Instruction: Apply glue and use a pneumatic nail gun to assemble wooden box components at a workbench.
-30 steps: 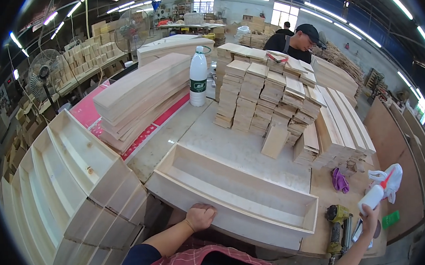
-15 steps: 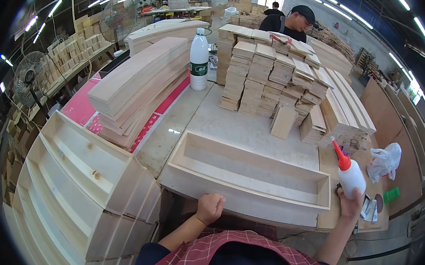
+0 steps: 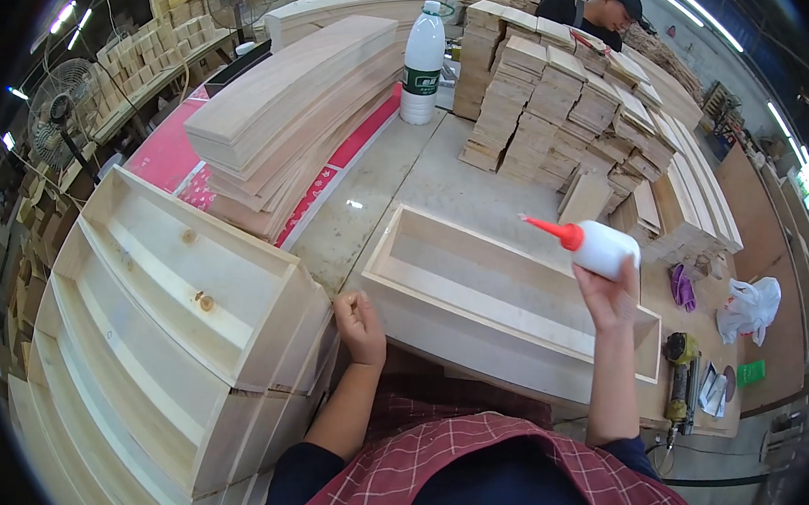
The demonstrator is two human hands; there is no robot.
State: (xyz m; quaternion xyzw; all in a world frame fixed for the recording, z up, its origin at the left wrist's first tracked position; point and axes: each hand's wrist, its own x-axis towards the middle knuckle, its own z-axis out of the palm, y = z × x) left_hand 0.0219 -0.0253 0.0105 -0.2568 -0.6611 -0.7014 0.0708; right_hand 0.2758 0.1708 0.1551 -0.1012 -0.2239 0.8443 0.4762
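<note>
An open wooden box frame [image 3: 485, 327] lies on the workbench in front of me. My right hand [image 3: 606, 296] holds a white glue bottle [image 3: 601, 246] with a red nozzle raised over the frame's right half, the tip pointing up and left. My left hand [image 3: 361, 326] rests at the frame's near left corner, fingers curled against the wood, beside a stack of curved wooden trays [image 3: 158, 345].
Piles of curved boards [image 3: 301, 110] and small wooden blocks [image 3: 553, 101] fill the far bench, with a white plastic bottle [image 3: 421, 64] between them. A nail gun [image 3: 681, 383], a purple cloth [image 3: 684, 286] and a white bag [image 3: 751, 308] lie at right. Another person [image 3: 603, 9] stands beyond.
My right hand has picked up the glue bottle from the right side and lifted it over the frame. My left hand slid left to the frame's corner.
</note>
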